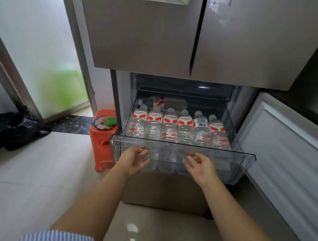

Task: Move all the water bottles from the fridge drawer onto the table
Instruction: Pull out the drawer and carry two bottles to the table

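- Six water bottles (177, 126) lie side by side in a row across the clear fridge drawer (246, 161), caps pointing into the fridge, and at least one more bottle (156, 100) lies crosswise behind them.
- Far left on the floor sits a black bag (15, 131); nearer the fridge stands an orange stool (100, 144) with a green thing on its top.
- Left hand (135, 158) is palm up under the drawer's front lip, fingers loosely curled with the tips at the lip; whether they actually hook it I cannot tell, and it holds no bottle.
- From the left, the first four bottles and the sixth show white labels with red-orange marks, while the fifth is turned to show a barcode. All are clear, ribbed and look full.
- Handling, as a judgement: full bottles will be fairly heavy, thin-walled enough to give under a squeeze, and perhaps slick if cold and damp. Best taken round the ribbed middle, just below the label, not by the cap.
- Right hand (200, 167) mirrors the left, palm up, fingers half open and relaxed near the lip, gripping nothing.
- Rightmost, the open lower fridge door (293, 143) stands beside the drawer. No table is in view.
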